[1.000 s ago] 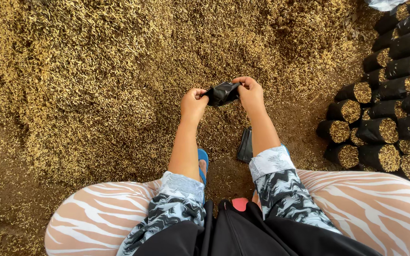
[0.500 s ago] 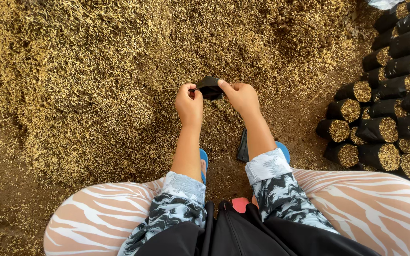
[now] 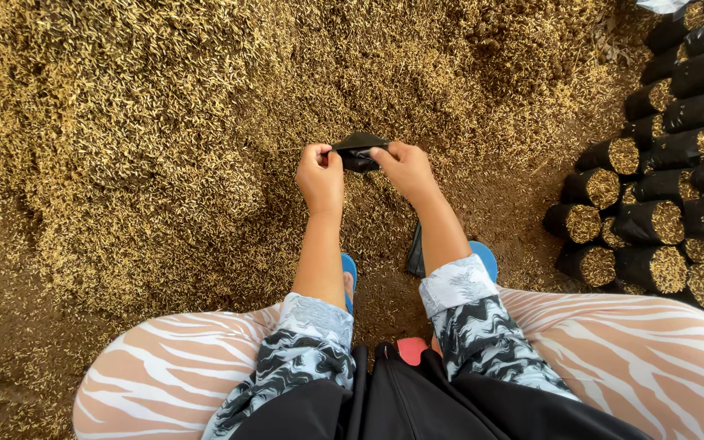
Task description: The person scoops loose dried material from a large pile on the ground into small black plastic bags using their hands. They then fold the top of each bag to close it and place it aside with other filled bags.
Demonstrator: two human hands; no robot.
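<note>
1. Two hands, the left hand (image 3: 321,178) and the right hand (image 3: 405,169), at the centre of the frame.
2. One small black plastic bag (image 3: 358,150) between them.
3. One husk heap (image 3: 165,122) across the upper left.
4. Two blue sandals (image 3: 483,257), lower centre.
5. Filled black bags (image 3: 653,222) stacked at the right edge: roughly eighteen, some cut off.

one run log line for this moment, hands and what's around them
left hand: pinching black plastic bag | right hand: pinching same bag | below: rice husk pile | right: filled black bags

Probably a plant nursery floor, husk heap (image 3: 165,122), stacked filled black bags (image 3: 662,187)
</note>
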